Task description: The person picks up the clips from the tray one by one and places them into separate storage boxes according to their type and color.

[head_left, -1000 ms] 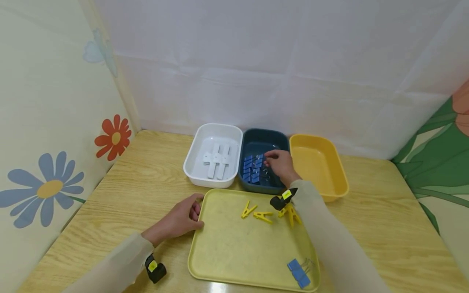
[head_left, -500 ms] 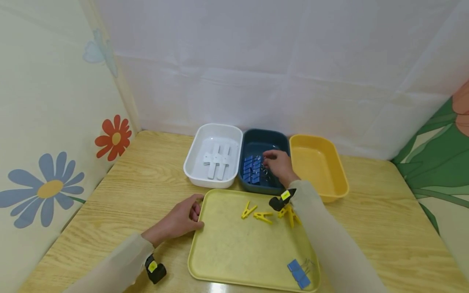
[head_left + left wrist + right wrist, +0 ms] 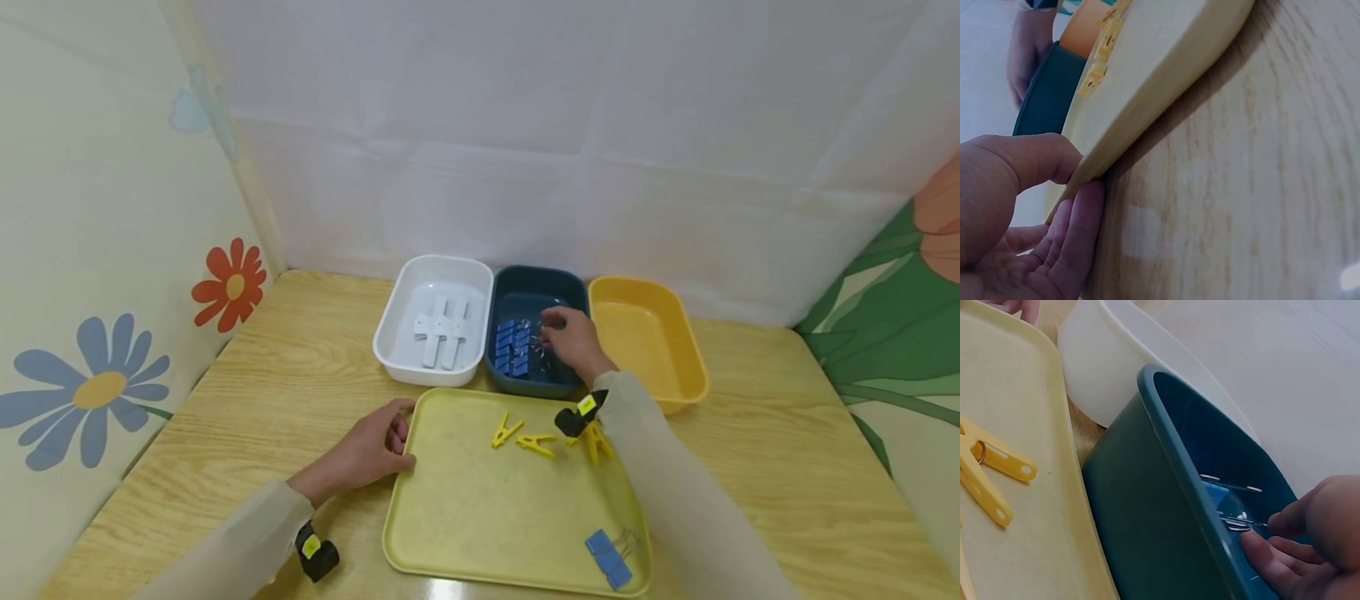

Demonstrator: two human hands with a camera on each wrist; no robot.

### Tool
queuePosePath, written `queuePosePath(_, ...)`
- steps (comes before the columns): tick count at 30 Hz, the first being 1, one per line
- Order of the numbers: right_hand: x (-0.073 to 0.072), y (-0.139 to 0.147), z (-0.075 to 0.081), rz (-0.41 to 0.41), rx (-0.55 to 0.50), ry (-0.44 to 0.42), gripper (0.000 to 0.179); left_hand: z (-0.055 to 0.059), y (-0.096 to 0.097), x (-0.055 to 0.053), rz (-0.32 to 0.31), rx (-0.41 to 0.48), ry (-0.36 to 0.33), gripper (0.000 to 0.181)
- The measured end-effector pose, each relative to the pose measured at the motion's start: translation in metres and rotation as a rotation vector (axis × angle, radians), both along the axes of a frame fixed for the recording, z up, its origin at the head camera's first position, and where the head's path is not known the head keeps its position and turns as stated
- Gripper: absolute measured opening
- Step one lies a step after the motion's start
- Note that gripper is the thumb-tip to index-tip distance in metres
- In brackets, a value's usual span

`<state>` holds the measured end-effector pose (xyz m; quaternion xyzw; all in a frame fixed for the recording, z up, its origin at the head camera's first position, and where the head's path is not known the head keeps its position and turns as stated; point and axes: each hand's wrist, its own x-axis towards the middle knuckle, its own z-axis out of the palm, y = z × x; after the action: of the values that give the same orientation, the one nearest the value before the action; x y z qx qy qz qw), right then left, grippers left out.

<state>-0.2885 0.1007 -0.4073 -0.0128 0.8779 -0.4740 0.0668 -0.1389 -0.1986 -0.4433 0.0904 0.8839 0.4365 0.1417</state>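
My left hand [image 3: 371, 446] grips the left edge of the yellow tray [image 3: 480, 508]; in the left wrist view the thumb lies over the rim, fingers curled at its underside. My right hand [image 3: 573, 337] reaches into the dark teal bin [image 3: 540, 388]. In the right wrist view its thumb and fingers pinch at the wire handles of a blue binder clip [image 3: 1215, 492]. Several blue binder clips [image 3: 512, 346] lie in rows there. On the tray are yellow clothespins [image 3: 536, 444], some partly behind the right wrist, and blue binder clips [image 3: 609, 560] near its front right corner.
Left of the teal bin stands a white bin [image 3: 390, 354] holding white clips [image 3: 441, 332]. A yellow bin [image 3: 648, 333] is on its right, partly behind the right forearm. All three bins stand behind the tray on the wooden table [image 3: 300, 367], before a white cloth backdrop.
My right hand shifts slightly right from the rows of binder clips, still inside the teal bin. My left hand keeps its hold on the tray, and the head view shifts a little.
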Motion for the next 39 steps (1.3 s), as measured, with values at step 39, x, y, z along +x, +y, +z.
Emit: queuePosePath(39,0.034,0.016,0.017,-0.016,0.012,0.086,0.028,0.0,0.0,-0.001,-0.017,-0.025,0.042,0.068)
